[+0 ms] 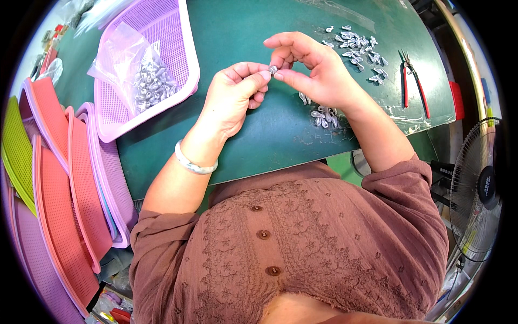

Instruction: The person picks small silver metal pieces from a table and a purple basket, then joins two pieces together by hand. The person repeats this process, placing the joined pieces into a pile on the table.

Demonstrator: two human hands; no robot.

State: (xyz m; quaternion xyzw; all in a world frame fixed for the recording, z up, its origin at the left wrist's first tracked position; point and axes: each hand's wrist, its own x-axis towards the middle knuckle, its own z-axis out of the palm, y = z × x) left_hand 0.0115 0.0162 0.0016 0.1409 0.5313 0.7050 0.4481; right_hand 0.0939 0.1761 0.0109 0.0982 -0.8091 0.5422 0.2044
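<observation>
Fingers of the left hand [229, 100]: thumb and forefinger pinched together on one small grey piece [273, 70], the rest curled toward the palm; fingers of the right hand [318, 73]: thumb and a bent finger close beside the same piece, narrowly parted, forefinger raised clear above; whether they touch it, cannot tell. Small grey piece: one, at the left fingertips, between the two hands, above the green table [243, 148]; its finer shape hidden by the fingers.

Loose grey pieces [353, 40]: one scattered group, lying on the table beyond the right hand; second, smaller cluster [326, 117]: of like grey pieces, near the right wrist, on the side toward the body; pliers [418, 92]: one pair, red handles, lying on the table to the right of the scattered group, handles toward the body.

Lilac basket [191, 59]: one, perforated, on the table to the left of the hands; clear plastic bag [116, 67]: one, inside the basket, with bagged grey pieces [154, 86] gathered in it; bracelet [195, 158]: one, pale, on the left wrist; stacked baskets [59, 210]: pink, lilac and green, at far left, beside the table; fan [475, 189]: one, wire guard, at far right.
</observation>
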